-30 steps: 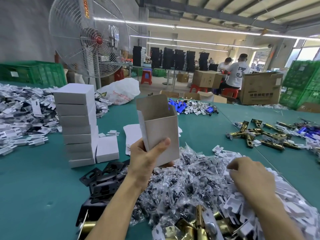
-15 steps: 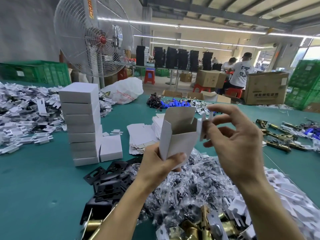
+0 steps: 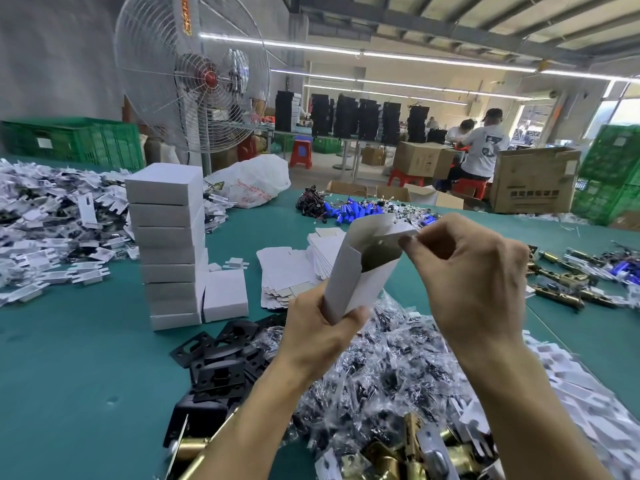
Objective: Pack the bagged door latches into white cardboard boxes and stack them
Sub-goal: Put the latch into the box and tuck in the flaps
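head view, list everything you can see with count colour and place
open box: one, white, centre, held up
box stack: one, about eight high, white, left of centre
loose box: one, white, right beside the stack
flat blanks: one pile, white, behind the open box
bagged latches: one heap, clear bags, under the hands
black plates: small pile, black, left of the heap
brass latches: several, gold, right
card inserts: one heap, white, far left
fan: one, white with red hub, behind the stack
crates: several, green, left and right edges
table: one, teal, under everything
left hand: grips the open box's base
right hand: pinches a flap at its mouth
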A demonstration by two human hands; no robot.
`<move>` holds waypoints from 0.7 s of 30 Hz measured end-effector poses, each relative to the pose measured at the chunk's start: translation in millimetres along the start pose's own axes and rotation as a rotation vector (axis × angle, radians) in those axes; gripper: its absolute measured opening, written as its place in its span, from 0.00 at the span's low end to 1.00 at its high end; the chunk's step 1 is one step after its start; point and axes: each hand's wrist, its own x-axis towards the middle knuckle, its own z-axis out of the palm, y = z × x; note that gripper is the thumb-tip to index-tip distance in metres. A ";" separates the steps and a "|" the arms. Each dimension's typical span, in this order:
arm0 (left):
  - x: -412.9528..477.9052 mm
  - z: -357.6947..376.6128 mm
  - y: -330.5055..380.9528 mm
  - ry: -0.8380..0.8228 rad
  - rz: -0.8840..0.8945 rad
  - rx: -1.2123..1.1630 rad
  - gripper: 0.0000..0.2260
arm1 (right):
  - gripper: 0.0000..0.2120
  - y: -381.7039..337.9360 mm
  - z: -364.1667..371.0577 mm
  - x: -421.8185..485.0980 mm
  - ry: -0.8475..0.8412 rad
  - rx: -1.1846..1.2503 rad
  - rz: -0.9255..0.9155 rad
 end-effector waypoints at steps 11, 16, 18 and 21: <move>-0.7 0.0 0.4 0.054 0.156 0.163 0.07 | 0.02 -7.1 -5.8 7.9 -0.277 -0.030 0.048; -0.5 -0.7 -2.9 0.075 0.166 0.165 0.07 | 0.05 -10.4 -1.0 6.1 -0.331 -0.033 0.044; -0.7 -0.6 -3.3 0.067 0.179 0.173 0.06 | 0.07 -9.6 -0.6 7.2 -0.379 -0.060 0.051; 0.0 -0.5 -2.7 0.060 0.187 0.180 0.05 | 0.10 -11.1 -1.8 9.6 -0.449 -0.087 0.041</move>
